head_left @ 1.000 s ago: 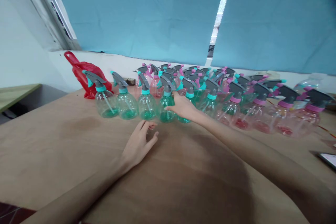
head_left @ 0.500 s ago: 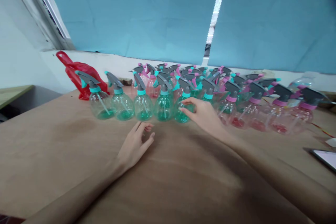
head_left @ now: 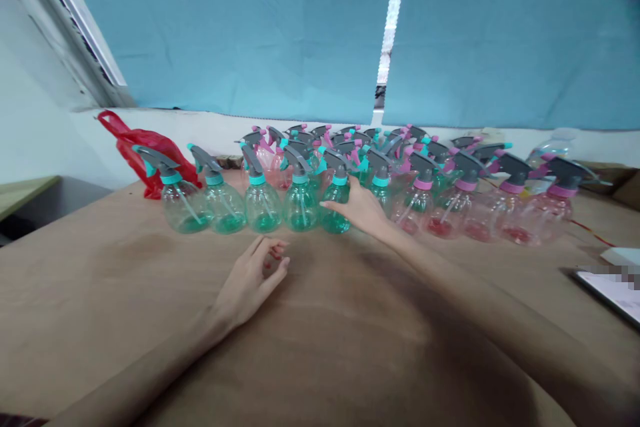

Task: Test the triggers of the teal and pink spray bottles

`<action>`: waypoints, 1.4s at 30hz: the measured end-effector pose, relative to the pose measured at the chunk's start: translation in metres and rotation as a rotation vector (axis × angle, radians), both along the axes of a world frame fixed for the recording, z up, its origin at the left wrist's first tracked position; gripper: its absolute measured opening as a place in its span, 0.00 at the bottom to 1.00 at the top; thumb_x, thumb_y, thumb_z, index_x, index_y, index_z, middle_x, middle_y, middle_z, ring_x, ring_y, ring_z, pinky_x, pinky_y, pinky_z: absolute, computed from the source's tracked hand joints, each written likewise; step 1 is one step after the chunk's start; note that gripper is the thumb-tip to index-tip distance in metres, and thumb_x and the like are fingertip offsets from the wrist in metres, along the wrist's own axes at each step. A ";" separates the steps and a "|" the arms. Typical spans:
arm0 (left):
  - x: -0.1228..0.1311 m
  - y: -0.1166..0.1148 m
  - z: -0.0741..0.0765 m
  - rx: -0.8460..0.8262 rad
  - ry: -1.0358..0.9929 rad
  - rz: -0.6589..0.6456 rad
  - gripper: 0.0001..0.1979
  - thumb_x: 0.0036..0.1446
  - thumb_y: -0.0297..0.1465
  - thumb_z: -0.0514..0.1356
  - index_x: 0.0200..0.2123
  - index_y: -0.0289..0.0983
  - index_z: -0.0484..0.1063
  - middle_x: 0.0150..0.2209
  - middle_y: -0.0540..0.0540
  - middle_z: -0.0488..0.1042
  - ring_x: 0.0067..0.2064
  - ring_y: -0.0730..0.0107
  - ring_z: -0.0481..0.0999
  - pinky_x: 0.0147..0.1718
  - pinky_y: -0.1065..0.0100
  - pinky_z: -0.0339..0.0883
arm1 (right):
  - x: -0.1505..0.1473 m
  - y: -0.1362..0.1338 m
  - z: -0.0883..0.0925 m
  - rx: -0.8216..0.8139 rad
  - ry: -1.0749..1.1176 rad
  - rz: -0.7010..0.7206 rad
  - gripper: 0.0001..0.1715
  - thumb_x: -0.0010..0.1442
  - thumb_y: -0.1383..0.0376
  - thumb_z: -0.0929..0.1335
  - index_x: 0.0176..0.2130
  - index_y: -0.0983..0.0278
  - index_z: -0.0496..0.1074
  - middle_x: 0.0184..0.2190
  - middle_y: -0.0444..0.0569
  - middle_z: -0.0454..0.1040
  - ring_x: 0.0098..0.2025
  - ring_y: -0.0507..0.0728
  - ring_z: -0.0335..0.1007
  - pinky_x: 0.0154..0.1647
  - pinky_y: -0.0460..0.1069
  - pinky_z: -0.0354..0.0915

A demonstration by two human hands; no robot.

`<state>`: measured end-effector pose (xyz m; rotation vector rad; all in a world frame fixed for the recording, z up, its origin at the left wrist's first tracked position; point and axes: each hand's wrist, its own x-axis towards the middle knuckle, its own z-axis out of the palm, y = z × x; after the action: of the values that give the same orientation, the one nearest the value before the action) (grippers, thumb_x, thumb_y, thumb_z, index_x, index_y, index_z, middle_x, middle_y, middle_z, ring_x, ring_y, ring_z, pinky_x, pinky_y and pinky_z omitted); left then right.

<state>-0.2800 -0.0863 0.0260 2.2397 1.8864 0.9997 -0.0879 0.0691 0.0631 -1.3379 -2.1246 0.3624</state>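
A row of round, clear spray bottles with grey trigger heads stands across the table. My right hand [head_left: 364,208] is wrapped round a green spray bottle [head_left: 336,217] with a turquoise collar near the middle of the row. Its thumb lies across the front of that bottle, and the other fingers are partly hidden on the far side. My left hand [head_left: 253,280] rests low over the table, loosely curled with thumb and fingers apart, holding nothing. Just beyond it are two more green spray bottles [head_left: 263,210]. Pink spray bottles [head_left: 445,213] stand to the right of my right hand.
More spray bottles [head_left: 270,153] crowd behind the front row. A red plastic bag [head_left: 155,153] sits at the back left. On the right edge of the wooden table [head_left: 150,307] lies a flat device [head_left: 610,293] with a bright screen. A blue curtain [head_left: 225,33] hangs behind.
My right hand has moved forward from the bottle's side and closed round the green spray bottle. My left hand has stayed nearly still. The view has shifted slightly.
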 end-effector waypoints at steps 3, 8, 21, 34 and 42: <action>0.007 -0.001 0.004 -0.014 -0.044 0.005 0.08 0.60 0.35 0.53 0.42 0.41 0.64 0.36 0.48 0.71 0.32 0.67 0.74 0.29 0.66 0.70 | -0.001 0.000 -0.001 0.006 -0.013 -0.019 0.46 0.52 0.47 0.68 0.57 0.77 0.58 0.48 0.68 0.71 0.48 0.72 0.69 0.41 0.59 0.66; 0.024 0.003 0.011 -0.022 -0.162 0.019 0.08 0.60 0.36 0.55 0.41 0.41 0.66 0.36 0.49 0.72 0.31 0.66 0.74 0.26 0.66 0.70 | 0.007 -0.015 -0.002 0.023 -0.037 -0.011 0.47 0.49 0.41 0.67 0.55 0.72 0.60 0.49 0.65 0.69 0.48 0.72 0.69 0.41 0.60 0.66; 0.111 0.042 0.049 0.094 -0.259 -0.013 0.34 0.54 0.42 0.62 0.60 0.42 0.52 0.58 0.40 0.60 0.59 0.53 0.62 0.54 0.50 0.60 | 0.053 -0.087 -0.006 0.181 -0.198 -0.011 0.31 0.52 0.45 0.66 0.43 0.67 0.69 0.42 0.60 0.69 0.44 0.68 0.69 0.30 0.56 0.69; 0.139 0.051 0.050 0.053 -0.469 -0.085 0.15 0.55 0.31 0.56 0.47 0.40 0.65 0.44 0.45 0.72 0.45 0.59 0.74 0.44 0.55 0.69 | 0.101 -0.106 -0.037 0.283 -0.128 0.322 0.55 0.51 0.37 0.63 0.60 0.76 0.57 0.54 0.67 0.67 0.54 0.69 0.65 0.54 0.63 0.62; 0.132 0.063 0.046 -0.035 -0.565 -0.158 0.15 0.51 0.31 0.56 0.44 0.43 0.67 0.36 0.48 0.76 0.41 0.58 0.77 0.44 0.54 0.70 | 0.152 -0.067 -0.052 -0.010 -0.156 0.509 0.44 0.56 0.42 0.64 0.62 0.65 0.57 0.62 0.58 0.60 0.63 0.64 0.55 0.61 0.63 0.57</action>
<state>-0.1481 -0.0237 0.0720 1.7873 1.4475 1.3715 0.0642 0.0026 0.0107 -0.8339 -2.5882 0.4830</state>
